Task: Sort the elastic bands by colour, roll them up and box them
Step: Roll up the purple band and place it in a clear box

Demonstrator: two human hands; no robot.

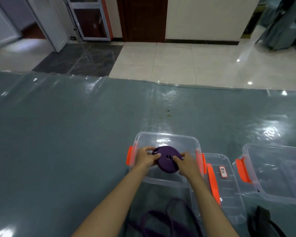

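A purple elastic band rolled into a flat coil (167, 160) is held over the open clear plastic box (167, 138) with orange latches. My left hand (146, 159) grips the coil's left edge and my right hand (186, 164) grips its right edge. A loose, unrolled purple band (162, 218) lies on the table near me, between my forearms. A black band (261, 223) lies at the lower right.
A clear lid (229, 194) with an orange clip and a white label lies right of the box. A second open clear box (277, 170) stands further right. The table is covered with shiny grey-green sheet (67, 134); tiled floor lies beyond its far edge.
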